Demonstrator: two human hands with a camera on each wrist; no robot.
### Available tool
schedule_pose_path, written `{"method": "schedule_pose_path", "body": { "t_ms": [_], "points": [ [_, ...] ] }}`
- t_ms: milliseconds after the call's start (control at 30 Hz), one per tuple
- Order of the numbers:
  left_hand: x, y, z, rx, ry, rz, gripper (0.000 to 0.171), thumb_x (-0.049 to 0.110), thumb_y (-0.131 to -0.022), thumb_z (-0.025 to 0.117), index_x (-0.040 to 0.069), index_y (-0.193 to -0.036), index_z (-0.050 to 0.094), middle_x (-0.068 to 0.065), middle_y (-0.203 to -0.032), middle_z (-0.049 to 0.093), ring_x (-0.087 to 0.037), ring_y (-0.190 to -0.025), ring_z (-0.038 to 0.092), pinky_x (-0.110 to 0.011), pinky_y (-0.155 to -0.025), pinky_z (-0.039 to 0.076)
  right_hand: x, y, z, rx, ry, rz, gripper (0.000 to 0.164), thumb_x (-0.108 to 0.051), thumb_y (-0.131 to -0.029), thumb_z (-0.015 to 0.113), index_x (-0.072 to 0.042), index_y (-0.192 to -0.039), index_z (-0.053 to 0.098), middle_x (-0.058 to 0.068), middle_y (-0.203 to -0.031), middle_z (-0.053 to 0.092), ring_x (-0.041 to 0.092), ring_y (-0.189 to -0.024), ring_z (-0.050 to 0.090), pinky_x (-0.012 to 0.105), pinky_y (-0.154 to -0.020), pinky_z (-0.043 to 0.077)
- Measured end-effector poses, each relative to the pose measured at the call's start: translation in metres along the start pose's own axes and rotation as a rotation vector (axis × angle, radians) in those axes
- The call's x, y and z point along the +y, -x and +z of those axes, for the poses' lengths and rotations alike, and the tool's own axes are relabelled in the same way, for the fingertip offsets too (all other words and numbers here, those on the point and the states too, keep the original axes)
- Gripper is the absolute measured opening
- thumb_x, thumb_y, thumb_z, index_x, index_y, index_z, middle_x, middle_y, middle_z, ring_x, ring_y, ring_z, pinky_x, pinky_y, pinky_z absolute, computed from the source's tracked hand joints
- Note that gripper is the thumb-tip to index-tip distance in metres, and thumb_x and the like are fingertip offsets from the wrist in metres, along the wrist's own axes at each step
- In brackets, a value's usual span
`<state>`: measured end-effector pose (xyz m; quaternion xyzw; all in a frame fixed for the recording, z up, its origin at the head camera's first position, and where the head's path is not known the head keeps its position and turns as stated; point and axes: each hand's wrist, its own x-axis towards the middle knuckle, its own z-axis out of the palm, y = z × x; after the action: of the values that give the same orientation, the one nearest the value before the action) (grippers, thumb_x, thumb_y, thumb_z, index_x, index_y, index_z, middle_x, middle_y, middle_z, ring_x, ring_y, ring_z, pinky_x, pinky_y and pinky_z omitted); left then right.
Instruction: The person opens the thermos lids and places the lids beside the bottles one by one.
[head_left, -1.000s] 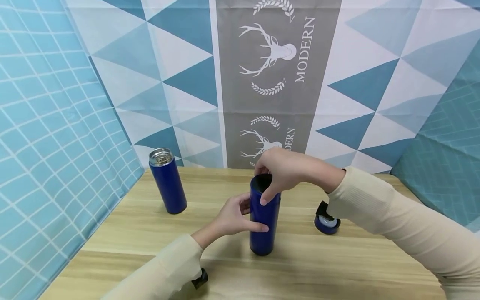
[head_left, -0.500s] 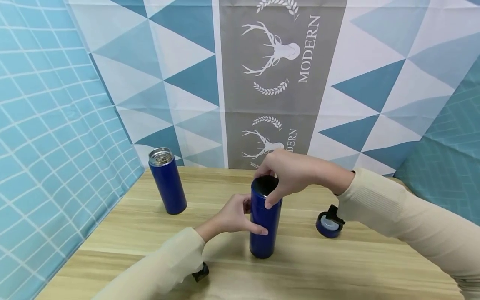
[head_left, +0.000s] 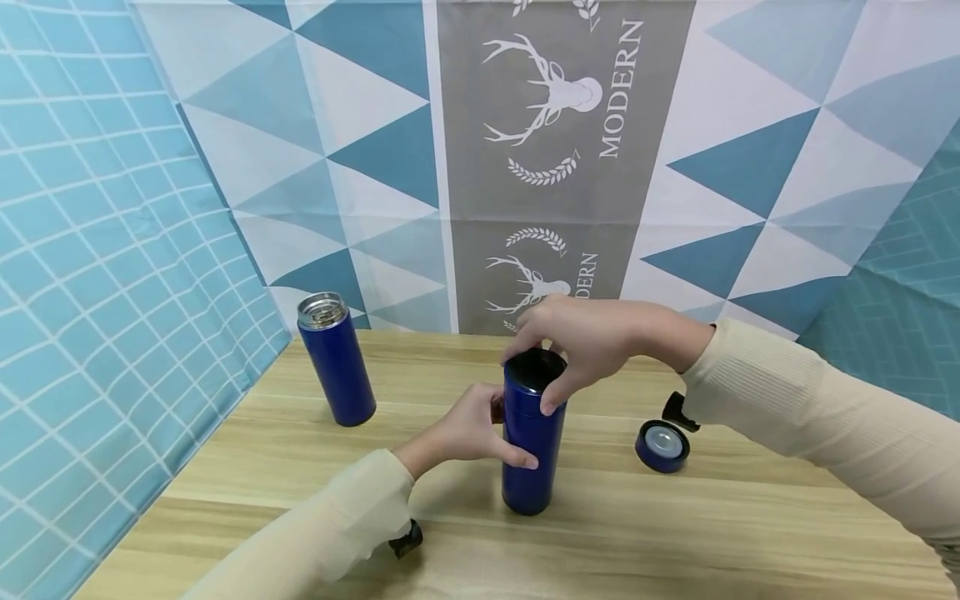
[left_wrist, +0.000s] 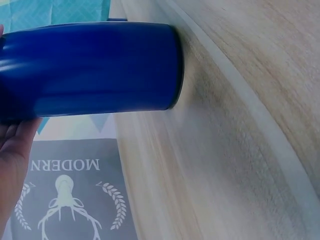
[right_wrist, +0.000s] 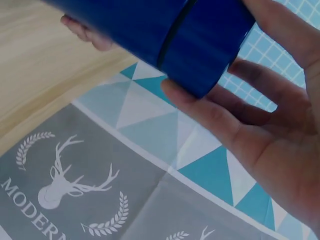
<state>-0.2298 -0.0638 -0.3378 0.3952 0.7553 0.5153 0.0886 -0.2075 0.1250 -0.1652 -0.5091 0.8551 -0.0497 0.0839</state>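
Note:
A dark blue vacuum flask (head_left: 528,479) stands upright near the middle of the wooden table. Around its body is my left hand (head_left: 471,429), thumb across the front and fingers behind. My right hand (head_left: 588,337) grips the blue cap (head_left: 529,402) at the flask's top from above, thumb in front and fingers at the far side. The cap's upper face looks black. In the right wrist view, a dark seam (right_wrist: 172,37) runs between cap and body, with fingertips on the cap. The left wrist view shows the flask's base (left_wrist: 175,67) at the table top.
A second blue flask (head_left: 339,367) stands uncapped at the back left, its steel rim bare. On the right lies a blue lid (head_left: 663,446), pale inner side up, beside the right sleeve. A patterned cloth (head_left: 382,192) hangs behind the table, and blue tiled sheeting (head_left: 97,275) borders the left.
My right thumb has shifted rightward along the cap's front, and the right forearm has swung slightly to the right. My left hand keeps its hold on the flask.

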Motion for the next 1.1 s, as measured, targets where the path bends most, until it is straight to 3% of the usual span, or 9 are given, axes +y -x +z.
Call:
{"method": "schedule_pose_path", "body": {
  "t_ms": [400, 633, 800, 933, 1100],
  "points": [
    [-0.001, -0.001, -0.002, -0.019, -0.002, -0.036, 0.049, 0.01, -0.066, 0.085, 0.003, -0.11, 0.065, -0.016, -0.105, 0.073, -0.002, -0.085, 0.068, -0.023, -0.081, 0.057, 0.004, 0.0, -0.001, -0.023, 0.017, -0.089, 0.052, -0.026, -0.077, 0.081, -0.013, -0.125, 0.063, 0.0, -0.113, 0.068, 0.013, -0.102, 0.061, 0.025, -0.082, 0.057],
    [0.0, 0.001, 0.002, -0.01, 0.047, -0.024, 0.051, 0.005, -0.066, 0.084, 0.001, -0.112, 0.064, -0.019, -0.108, 0.071, -0.001, -0.087, 0.067, -0.025, -0.084, 0.058, 0.006, 0.001, 0.001, -0.039, -0.035, -0.052, 0.053, -0.026, -0.079, 0.079, -0.014, -0.127, 0.061, 0.002, -0.118, 0.064, 0.015, -0.106, 0.059, 0.028, -0.084, 0.058],
    [0.002, 0.003, 0.003, 0.0, 0.024, -0.038, 0.053, 0.006, -0.065, 0.085, 0.002, -0.112, 0.063, -0.016, -0.107, 0.071, -0.001, -0.088, 0.067, -0.023, -0.085, 0.057, 0.007, 0.005, 0.003, -0.038, -0.056, -0.042, 0.056, -0.029, -0.08, 0.078, -0.013, -0.129, 0.057, 0.002, -0.122, 0.061, 0.016, -0.107, 0.057, 0.032, -0.085, 0.054],
    [0.006, 0.002, 0.002, 0.007, 0.022, -0.053, 0.057, 0.006, -0.063, 0.087, 0.004, -0.114, 0.063, -0.013, -0.109, 0.071, -0.002, -0.09, 0.068, -0.023, -0.087, 0.056, 0.002, 0.005, 0.001, -0.053, -0.044, 0.008, 0.063, -0.035, -0.079, 0.078, -0.011, -0.132, 0.053, 0.004, -0.126, 0.059, 0.018, -0.112, 0.057, 0.036, -0.093, 0.052],
    [0.008, 0.003, 0.001, 0.005, 0.049, -0.044, 0.064, 0.003, -0.062, 0.088, 0.005, -0.119, 0.06, -0.013, -0.116, 0.068, -0.005, -0.097, 0.067, -0.023, -0.09, 0.055, -0.013, 0.0, 0.001, -0.048, -0.013, 0.164, 0.062, -0.038, -0.082, 0.075, -0.009, -0.132, 0.054, 0.007, -0.123, 0.06, 0.021, -0.111, 0.057, 0.035, -0.093, 0.052]
  ]
}}
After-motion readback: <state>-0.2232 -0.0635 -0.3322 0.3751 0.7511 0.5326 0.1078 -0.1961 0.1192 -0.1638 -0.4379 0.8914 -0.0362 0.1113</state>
